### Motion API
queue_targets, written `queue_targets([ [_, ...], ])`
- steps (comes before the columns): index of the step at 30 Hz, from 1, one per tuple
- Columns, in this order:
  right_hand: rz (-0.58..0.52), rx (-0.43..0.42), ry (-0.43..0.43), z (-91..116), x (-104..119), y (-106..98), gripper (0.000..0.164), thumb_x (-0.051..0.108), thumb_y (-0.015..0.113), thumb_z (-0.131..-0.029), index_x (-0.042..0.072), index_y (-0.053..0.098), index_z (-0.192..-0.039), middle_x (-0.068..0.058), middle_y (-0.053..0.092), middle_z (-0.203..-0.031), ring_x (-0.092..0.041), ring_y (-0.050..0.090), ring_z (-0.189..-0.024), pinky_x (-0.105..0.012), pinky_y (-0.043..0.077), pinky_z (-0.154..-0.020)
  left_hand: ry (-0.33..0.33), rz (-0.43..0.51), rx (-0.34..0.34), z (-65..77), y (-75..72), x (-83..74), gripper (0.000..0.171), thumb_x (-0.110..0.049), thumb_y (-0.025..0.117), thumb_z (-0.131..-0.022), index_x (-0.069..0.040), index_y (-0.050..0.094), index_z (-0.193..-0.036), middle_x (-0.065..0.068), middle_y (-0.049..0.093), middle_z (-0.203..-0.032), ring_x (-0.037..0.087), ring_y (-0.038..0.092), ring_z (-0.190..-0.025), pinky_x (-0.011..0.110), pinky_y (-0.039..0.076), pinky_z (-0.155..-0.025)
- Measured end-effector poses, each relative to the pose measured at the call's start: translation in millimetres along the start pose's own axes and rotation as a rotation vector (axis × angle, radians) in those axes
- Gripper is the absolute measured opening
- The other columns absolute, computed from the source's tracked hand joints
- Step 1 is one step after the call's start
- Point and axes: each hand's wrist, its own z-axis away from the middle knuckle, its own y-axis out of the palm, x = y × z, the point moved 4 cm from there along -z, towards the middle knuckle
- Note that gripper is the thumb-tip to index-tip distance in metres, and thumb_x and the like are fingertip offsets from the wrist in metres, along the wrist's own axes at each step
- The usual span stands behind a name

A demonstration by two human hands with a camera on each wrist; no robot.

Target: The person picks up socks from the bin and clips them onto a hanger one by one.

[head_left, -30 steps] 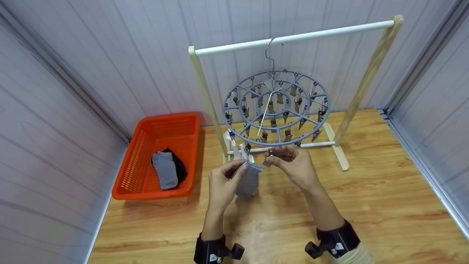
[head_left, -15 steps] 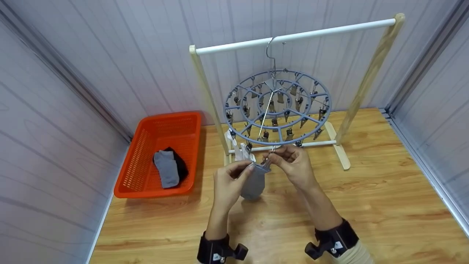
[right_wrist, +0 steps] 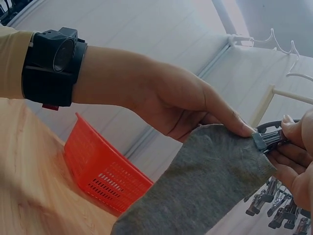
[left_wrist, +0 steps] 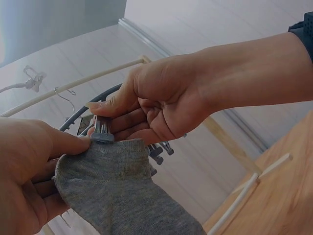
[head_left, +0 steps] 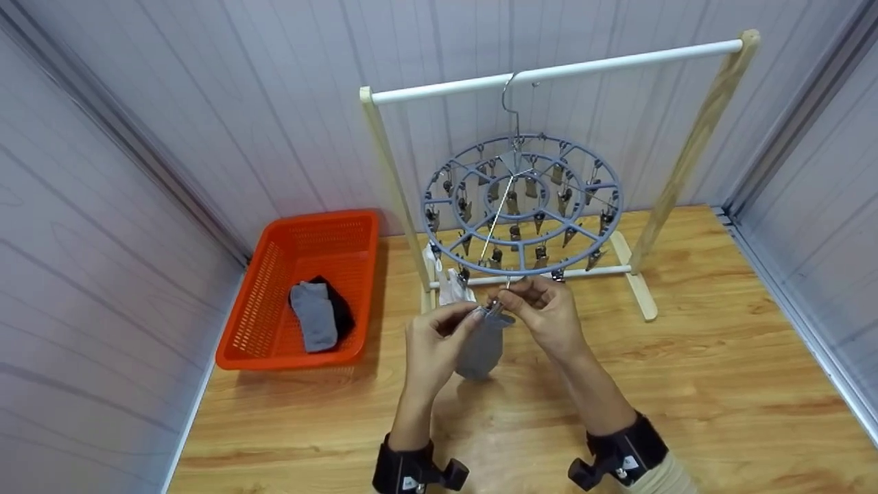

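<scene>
My left hand (head_left: 437, 343) pinches the cuff of a grey sock (left_wrist: 117, 188) between thumb and fingers, and the sock hangs below it. My right hand (head_left: 545, 315) grips a metal clip (left_wrist: 101, 131) by its handles, with thumb and curled fingers. The clip's jaws sit over the sock's cuff edge, right beside my left thumb, as both wrist views show. This clip hangs from the front rim of a round blue-grey drying hanger (head_left: 521, 269). White socks (head_left: 453, 287) hang from the hanger's left side, partly behind my left hand.
The hanger hooks onto the white rail (head_left: 439, 90) of a wooden-legged stand. Several other clips (head_left: 540, 257) dangle from its rings. At left, an orange basket (head_left: 230, 343) holds a folded grey sock (head_left: 314, 319) on top of a black one (head_left: 341, 309). Panelled walls enclose the wooden surface.
My left hand has moved right with the grey sock toward the clip. The clip in my right hand, earlier apart from the sock, now meets its cuff.
</scene>
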Motion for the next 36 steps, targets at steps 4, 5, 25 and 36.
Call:
queue_targets([
  [4,0.017,0.007,0.009,0.7,-0.3,0.7,0.015,-0.007,0.076,-0.093,-0.017,0.067,-0.100,-0.020,0.078,-0.099,-0.026,0.078,-0.091,-0.036,0.063,-0.083,0.023,0.001,-0.025,-0.6,-1.0,-0.9,0.012,-0.012,0.083,-0.094,-0.007,0.084,-0.104,0.003,0.081,-0.096,0.017,0.075,-0.080,0.028,0.061,-0.070],
  [5,0.021,0.009,0.012,0.9,-0.3,0.8,0.015,-0.007,0.076,-0.093,-0.017,0.067,-0.100,-0.022,0.078,-0.100,-0.026,0.078,-0.091,-0.036,0.063,-0.083,0.026,0.003,-0.029,-0.7,-1.1,-1.1,0.012,-0.012,0.083,-0.094,-0.007,0.084,-0.104,0.003,0.080,-0.096,0.018,0.075,-0.080,0.028,0.061,-0.070],
  [25,0.115,0.039,0.007,0.8,-0.6,4.7,0.014,-0.005,0.079,-0.091,-0.012,0.071,-0.101,-0.021,0.078,-0.098,-0.022,0.077,-0.083,-0.030,0.063,-0.072,0.048,0.016,-0.027,1.1,-2.5,-3.3,0.012,-0.011,0.082,-0.094,-0.006,0.084,-0.105,0.003,0.080,-0.099,0.020,0.076,-0.089,0.031,0.063,-0.079],
  [36,0.282,0.097,0.022,-0.5,4.2,0.6,0.021,0.007,0.081,-0.094,-0.002,0.079,-0.113,-0.013,0.080,-0.103,-0.025,0.078,-0.090,-0.036,0.064,-0.080,0.048,-0.002,-0.008,1.0,-5.1,-1.6,0.014,-0.008,0.082,-0.094,-0.003,0.083,-0.106,0.006,0.080,-0.101,0.020,0.076,-0.090,0.029,0.062,-0.079],
])
